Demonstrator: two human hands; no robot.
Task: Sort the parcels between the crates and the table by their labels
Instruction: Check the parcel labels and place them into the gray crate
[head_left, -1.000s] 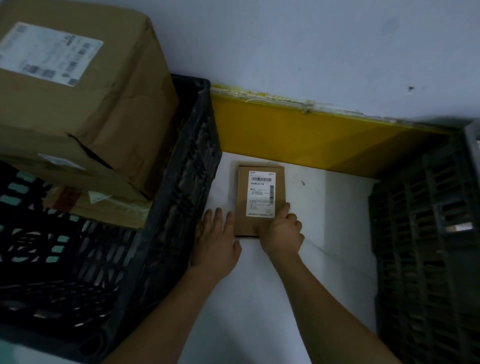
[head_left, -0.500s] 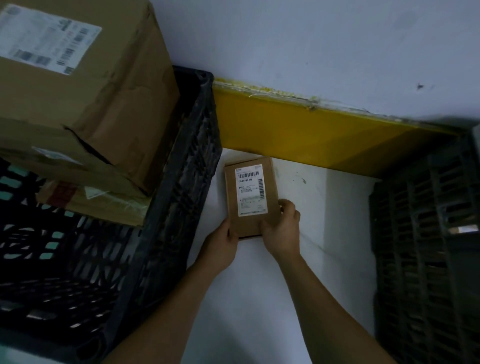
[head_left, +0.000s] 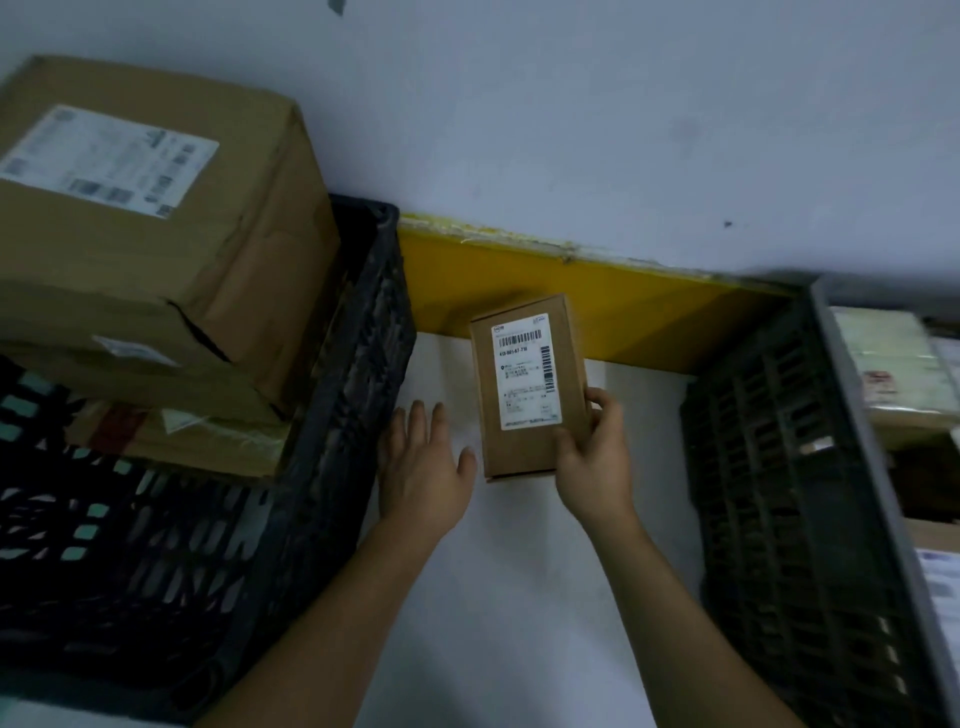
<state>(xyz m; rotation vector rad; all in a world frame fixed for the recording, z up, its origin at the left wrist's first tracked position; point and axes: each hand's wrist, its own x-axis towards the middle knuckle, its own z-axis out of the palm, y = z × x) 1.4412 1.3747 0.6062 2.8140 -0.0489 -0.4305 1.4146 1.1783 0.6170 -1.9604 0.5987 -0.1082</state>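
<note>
One hand, the right hand (head_left: 589, 457), grips the small parcel (head_left: 530, 387); the left hand (head_left: 423, 467) hovers, fingers spread.

Small brown cardboard parcel (head_left: 530, 389) held up between two dark slatted plastic crates.

The parcel is a flat oblong box, label side up, its white barcode label (head_left: 524, 376) covering most of the face; the right hand (head_left: 592, 457) grips its lower right edge. The left black crate (head_left: 332, 415) carries a large brown cardboard box (head_left: 156, 223) with a white label, stacked on other cartons. The right dark crate (head_left: 789, 467) holds pale wrapped parcels (head_left: 893, 364).
</note>
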